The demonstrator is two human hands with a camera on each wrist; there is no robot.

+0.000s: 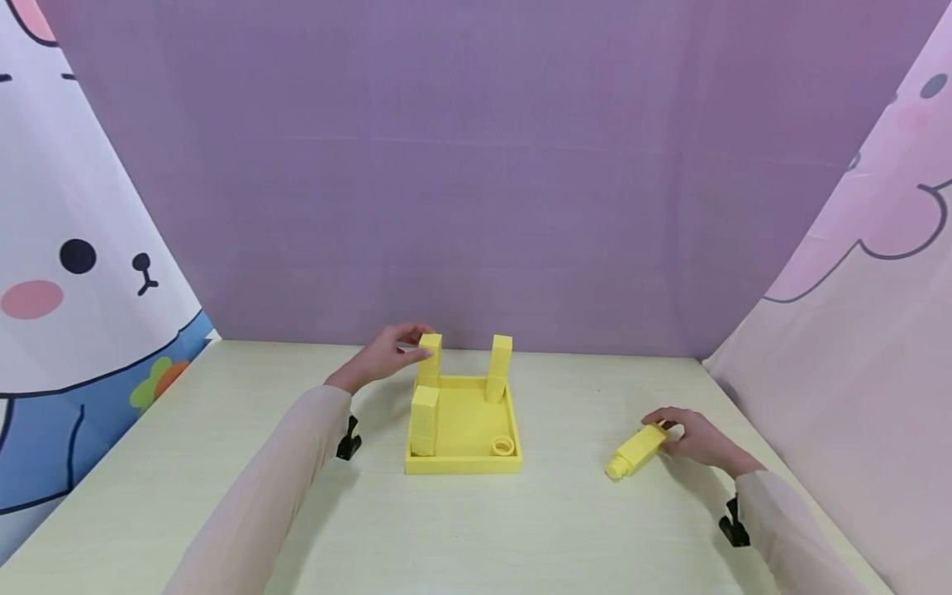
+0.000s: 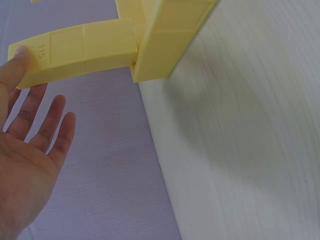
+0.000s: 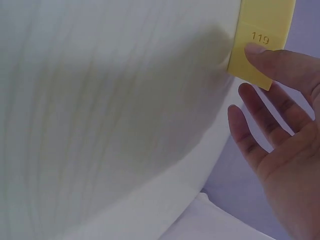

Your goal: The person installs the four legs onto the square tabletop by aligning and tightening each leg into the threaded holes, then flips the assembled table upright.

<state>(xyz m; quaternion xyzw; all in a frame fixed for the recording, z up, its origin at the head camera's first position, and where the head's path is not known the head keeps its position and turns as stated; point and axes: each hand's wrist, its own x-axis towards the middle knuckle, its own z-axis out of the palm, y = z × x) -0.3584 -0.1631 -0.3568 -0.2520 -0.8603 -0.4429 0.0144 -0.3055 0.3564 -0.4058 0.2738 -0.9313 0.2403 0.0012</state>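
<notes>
A square yellow tray-like base (image 1: 464, 467) lies on the table with upright yellow posts at three corners. My left hand (image 1: 383, 354) pinches the top of the back-left post (image 1: 431, 364), thumb on the face marked 115 in the left wrist view. The front-left post (image 1: 425, 421) and back-right post (image 1: 500, 364) stand on their own. At the front-right corner sits a round yellow socket ring (image 1: 503, 454). Off to the right, my right hand (image 1: 695, 438) grips the end of a loose yellow post (image 1: 635, 452), marked 119 in the right wrist view, its narrower round end tilted down toward the base.
The pale wood-grain table (image 1: 565, 529) reaches back to a purple cloth wall (image 1: 476, 182). Printed cartoon cloths hang at the left (image 1: 89, 330) and right (image 1: 863, 347). A small black device is on each wrist.
</notes>
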